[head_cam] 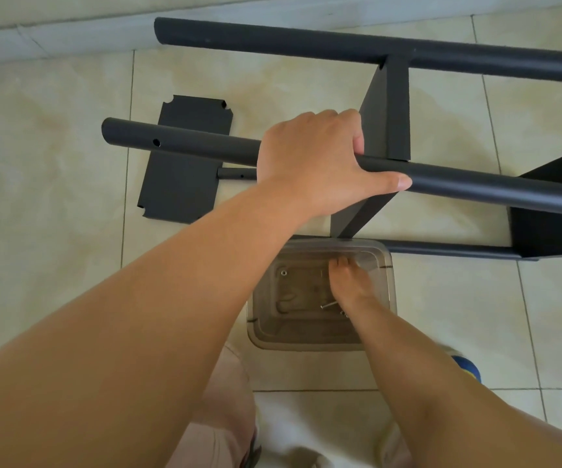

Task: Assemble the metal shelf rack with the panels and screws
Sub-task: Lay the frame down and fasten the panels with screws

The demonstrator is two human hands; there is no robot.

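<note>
The right hand (347, 282) is reaching down into the clear plastic tub (320, 339) at lower centre of the frame, its fingertips bunching at the tub's far edge as if pinching something small, though I cannot tell whether anything is actually between them; a loose screw (329, 305) is lying on the tub floor just beside the wrist, nearer the person than the fingertips, its length running roughly left to right, so I would judge the fingers are needing to draw back a little to reach it; the left hand (320, 160) is wrapping over the nearer black tube (178, 145) of the half-built rack in mid-frame, thumb stretching along it to the right, steadying it; that tube is running left to right with an open screw hole (156, 142) showing near its left end; a loose black panel (185, 190), matte with notched corners, is lying flat on the tiled floor (53, 130) beneath that end, left of centre; a fitted panel (387, 109) is joining the near tube to the far tube (306, 42) across the top.
</note>
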